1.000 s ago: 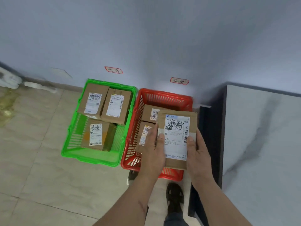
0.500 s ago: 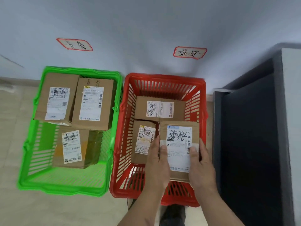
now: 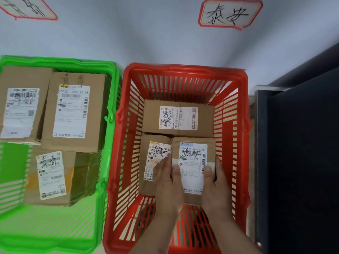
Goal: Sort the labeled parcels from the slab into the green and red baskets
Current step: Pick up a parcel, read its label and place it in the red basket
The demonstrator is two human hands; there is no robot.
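Observation:
A cardboard parcel with a white handwritten label is down inside the red basket, at its right side. My left hand grips the parcel's left edge and my right hand grips its right edge, thumbs on the label. Two other labeled parcels lie in the red basket: one at the back, one to the left, partly under my left hand. The green basket on the left holds three labeled parcels.
A red-bordered paper sign is on the wall above the red basket, another above the green one. The dark side of the slab's base stands close to the right of the red basket.
The view has closed in on the baskets. Both hands have lowered the parcel deeper into the red basket, beside the left parcel.

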